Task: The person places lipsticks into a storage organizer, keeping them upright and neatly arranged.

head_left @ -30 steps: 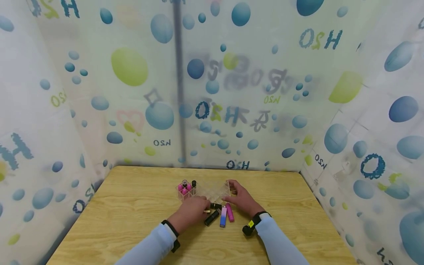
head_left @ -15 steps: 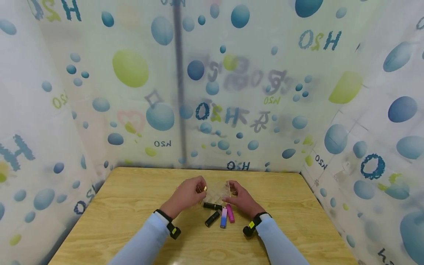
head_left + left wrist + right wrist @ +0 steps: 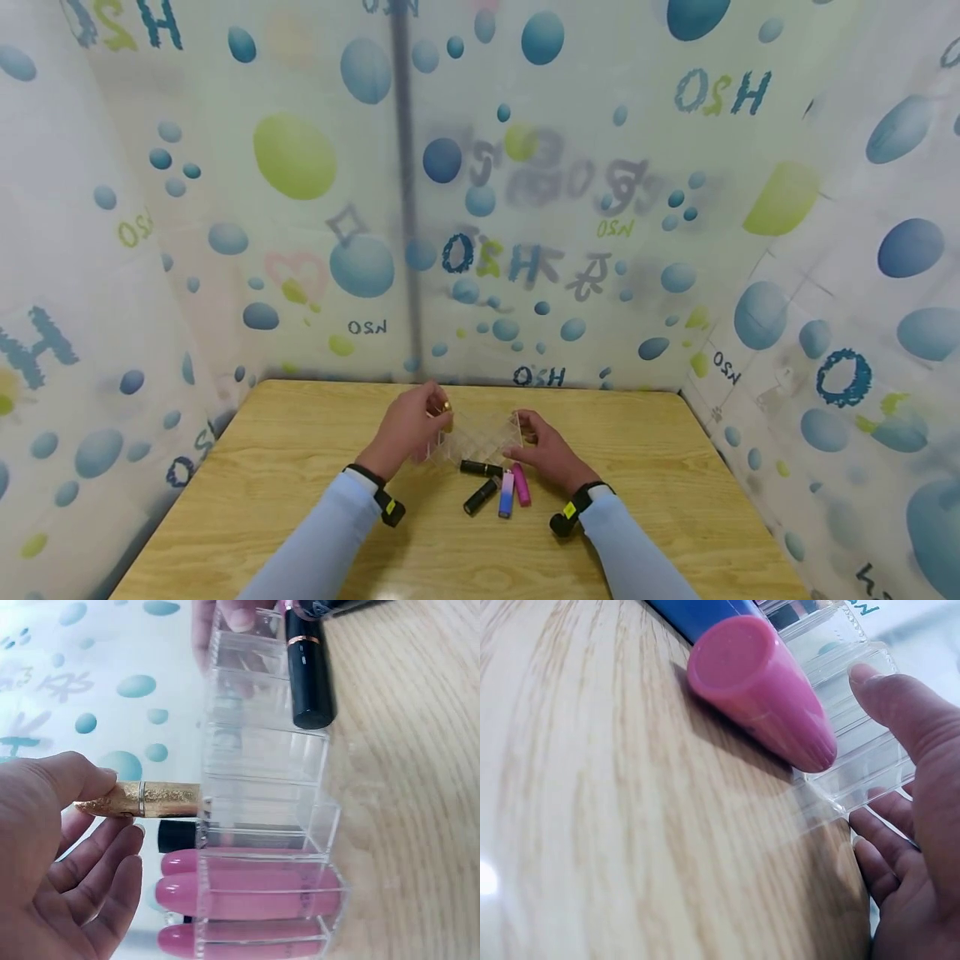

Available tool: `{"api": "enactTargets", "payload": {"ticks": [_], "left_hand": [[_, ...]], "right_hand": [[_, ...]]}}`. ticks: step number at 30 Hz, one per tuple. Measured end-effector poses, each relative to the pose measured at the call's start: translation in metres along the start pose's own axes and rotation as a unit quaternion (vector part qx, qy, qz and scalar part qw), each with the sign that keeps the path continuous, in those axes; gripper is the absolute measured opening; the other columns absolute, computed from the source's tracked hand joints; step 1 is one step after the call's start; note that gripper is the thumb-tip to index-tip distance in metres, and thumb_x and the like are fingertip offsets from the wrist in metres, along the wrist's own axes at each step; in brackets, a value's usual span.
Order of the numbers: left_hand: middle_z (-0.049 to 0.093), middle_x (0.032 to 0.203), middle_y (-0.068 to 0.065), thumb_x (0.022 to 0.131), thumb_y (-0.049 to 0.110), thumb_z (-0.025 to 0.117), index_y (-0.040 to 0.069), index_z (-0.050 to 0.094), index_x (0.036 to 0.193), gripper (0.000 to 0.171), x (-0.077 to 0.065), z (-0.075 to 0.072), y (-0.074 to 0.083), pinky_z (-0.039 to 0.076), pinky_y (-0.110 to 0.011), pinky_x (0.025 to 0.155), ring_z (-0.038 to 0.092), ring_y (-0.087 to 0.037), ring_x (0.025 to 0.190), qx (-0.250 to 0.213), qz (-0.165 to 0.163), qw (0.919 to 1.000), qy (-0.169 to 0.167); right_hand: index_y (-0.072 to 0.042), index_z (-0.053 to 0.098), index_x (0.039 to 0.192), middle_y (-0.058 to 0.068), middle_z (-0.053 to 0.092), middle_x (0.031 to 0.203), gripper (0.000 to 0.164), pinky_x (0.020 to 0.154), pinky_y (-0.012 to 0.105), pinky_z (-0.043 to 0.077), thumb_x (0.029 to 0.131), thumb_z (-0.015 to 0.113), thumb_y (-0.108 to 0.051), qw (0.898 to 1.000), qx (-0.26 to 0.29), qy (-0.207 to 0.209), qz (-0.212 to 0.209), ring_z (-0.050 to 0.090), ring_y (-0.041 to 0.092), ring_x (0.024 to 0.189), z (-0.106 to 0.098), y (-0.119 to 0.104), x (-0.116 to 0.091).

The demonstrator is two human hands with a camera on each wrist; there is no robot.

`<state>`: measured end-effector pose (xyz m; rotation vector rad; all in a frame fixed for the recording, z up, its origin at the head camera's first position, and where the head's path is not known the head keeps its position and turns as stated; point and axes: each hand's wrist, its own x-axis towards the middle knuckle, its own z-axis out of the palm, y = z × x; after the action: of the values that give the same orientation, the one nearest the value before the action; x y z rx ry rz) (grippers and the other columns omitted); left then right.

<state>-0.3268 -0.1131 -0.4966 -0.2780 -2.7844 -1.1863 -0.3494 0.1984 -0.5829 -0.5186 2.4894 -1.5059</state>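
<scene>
My left hand [image 3: 405, 429] pinches a gold lipstick [image 3: 165, 801] between thumb and fingers. The lipstick's far end is at the open top of a clear lipstick organizer [image 3: 480, 437], just at one compartment's mouth. Beside it in the left wrist view, several pink tubes [image 3: 247, 892] and a black tube [image 3: 176, 836] stand in neighbouring compartments. My right hand [image 3: 551, 450] grips the organizer's right end, thumb [image 3: 892, 694] on the near side and fingers behind. The left hand hides the organizer's filled left end in the head view.
In front of the organizer, on the wooden table [image 3: 315, 425], lie two black lipsticks [image 3: 480, 497], a blue-and-pink tube [image 3: 506, 493] and a pink tube [image 3: 522, 485]. A patterned curtain [image 3: 480, 200] hangs behind the table and at both sides.
My left hand lifted the gold lipstick from among the loose lipsticks, then carried it up and left to the organizer's compartments. My right hand has stayed at the organizer's right end.
</scene>
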Motion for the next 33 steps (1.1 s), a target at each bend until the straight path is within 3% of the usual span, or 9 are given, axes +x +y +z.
{"api": "enactTargets", "payload": {"ticks": [5, 15, 22, 33], "left_hand": [[0.070, 0.094, 0.008, 0.100, 0.025, 0.085, 0.021, 0.069, 0.100, 0.016, -0.002, 0.004, -0.005, 0.058, -0.041, 0.079, 0.065, -0.010, 0.075, 0.049, 0.031, 0.9983, -0.009], [0.056, 0.095, 0.002, 0.095, 0.022, 0.089, 0.020, 0.074, 0.090, 0.015, -0.002, 0.016, -0.016, 0.052, -0.038, 0.076, 0.053, -0.014, 0.085, 0.157, 0.107, 0.9816, 0.021], [0.052, 0.099, 0.001, 0.093, 0.024, 0.091, 0.017, 0.078, 0.090, 0.016, -0.003, 0.021, -0.018, 0.051, -0.040, 0.076, 0.048, -0.020, 0.089, 0.196, 0.144, 0.9687, 0.049], [0.053, 0.102, -0.001, 0.094, 0.025, 0.090, 0.016, 0.075, 0.091, 0.018, -0.004, 0.023, -0.020, 0.049, -0.043, 0.079, 0.049, -0.022, 0.092, 0.222, 0.165, 0.9595, 0.053]], "right_hand": [[-0.016, 0.046, 0.164, 0.008, 0.058, 0.154, 0.077, 0.121, 0.059, 0.042, 0.102, 0.083, -0.040, 1.000, -0.007, 0.004, -0.002, 0.056, 0.034, 0.141, 0.000, 0.002, 0.001], [-0.019, 0.046, 0.164, 0.008, 0.058, 0.155, 0.076, 0.121, 0.060, 0.042, 0.101, 0.083, -0.040, 1.000, 0.000, 0.003, -0.001, 0.056, 0.034, 0.142, 0.001, 0.005, 0.001], [-0.019, 0.047, 0.163, 0.008, 0.058, 0.155, 0.075, 0.120, 0.060, 0.042, 0.101, 0.083, -0.041, 1.000, -0.005, 0.006, -0.008, 0.056, 0.034, 0.142, 0.000, 0.001, 0.000], [-0.019, 0.047, 0.162, 0.009, 0.059, 0.154, 0.074, 0.120, 0.060, 0.043, 0.101, 0.083, -0.040, 1.000, -0.007, 0.009, -0.003, 0.057, 0.035, 0.141, 0.002, 0.000, -0.001]]}}
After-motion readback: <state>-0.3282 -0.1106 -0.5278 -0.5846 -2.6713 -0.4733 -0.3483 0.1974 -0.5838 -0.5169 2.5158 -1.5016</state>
